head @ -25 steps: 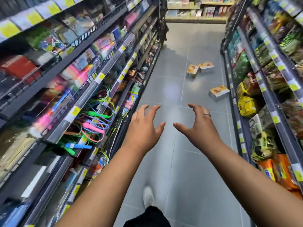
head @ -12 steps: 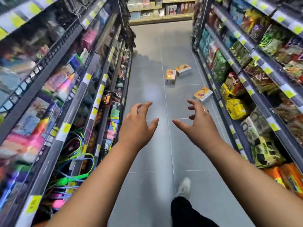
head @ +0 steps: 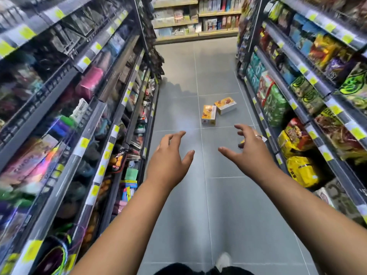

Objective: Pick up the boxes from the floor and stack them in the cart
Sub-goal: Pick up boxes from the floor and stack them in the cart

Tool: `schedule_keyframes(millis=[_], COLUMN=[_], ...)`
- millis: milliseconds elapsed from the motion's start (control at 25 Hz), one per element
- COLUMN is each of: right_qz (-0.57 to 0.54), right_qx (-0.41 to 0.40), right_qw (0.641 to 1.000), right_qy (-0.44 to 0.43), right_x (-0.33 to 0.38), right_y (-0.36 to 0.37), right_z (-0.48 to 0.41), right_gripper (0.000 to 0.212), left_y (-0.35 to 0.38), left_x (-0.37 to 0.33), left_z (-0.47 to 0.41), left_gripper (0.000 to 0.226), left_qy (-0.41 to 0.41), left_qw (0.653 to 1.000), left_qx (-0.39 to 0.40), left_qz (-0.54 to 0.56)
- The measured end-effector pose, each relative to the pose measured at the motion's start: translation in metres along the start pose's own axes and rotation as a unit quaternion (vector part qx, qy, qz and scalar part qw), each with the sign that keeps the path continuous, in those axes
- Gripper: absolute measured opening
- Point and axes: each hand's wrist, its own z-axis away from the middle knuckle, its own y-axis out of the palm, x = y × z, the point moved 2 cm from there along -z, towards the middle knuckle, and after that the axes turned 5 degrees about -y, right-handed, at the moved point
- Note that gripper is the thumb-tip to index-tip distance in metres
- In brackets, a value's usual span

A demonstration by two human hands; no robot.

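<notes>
**Two boxes on the aisle floor, both hands empty**

Two boxes are counted on the grey tiled floor [head: 218,205], in the middle of the aisle and ahead of the hands. The nearer box [head: 209,114] is laid lengthwise along the aisle. The farther box [head: 225,105] is turned at an angle just behind it to the right, and their corners are seen close together or touching; which cannot be told. Each box is printed orange-yellow on its top face, with a small picture, and its sides are white. The lettering is too small to be read.

Two hands are held out above the floor, short of the boxes and well apart from them. The left hand [head: 168,161] is spread with its fingers loosely bent, and nothing is grasped by it. The right hand [head: 250,153] is likewise released, with its fingers fanned and slightly hooked; one ring [head: 258,136] is worn on it. A small yellow and white patch is glimpsed behind its fingers, but it cannot be identified.

The aisle is flanked by two runs of shelves: the left shelves [head: 79,116] are filled with blurred, colourful goods, and the right shelves [head: 297,96] with packets. One white shoe [head: 223,261] is seen at the bottom edge.
</notes>
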Motion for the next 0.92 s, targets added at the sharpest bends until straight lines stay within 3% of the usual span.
schedule_keyframes(millis=[480,680,920], right_qz=[0.026,0.027,0.014], right_qx=[0.002,-0.028,-0.039], right_qw=[0.997,0.992,0.979], right_qy=[0.067,0.120,0.199], right_x=[-0.044,-0.050,-0.087], right_y=[0.058,0.082,0.114], right_z=[-0.303,-0.421,-0.549], right_gripper=[0.078,0.078,0.075], left_y=[0.064,0.091,0.138], left_x=[0.021,0.028,0.031], left_z=[-0.333,-0.473,-0.629], left_gripper=[0.058,0.062,0.064], left_qy=[0.027,0.084,0.098], left_qw=[0.999,0.991,0.985], left_qx=[0.037,0.099,0.138], left_qz=[-0.008,-0.016,-0.019])
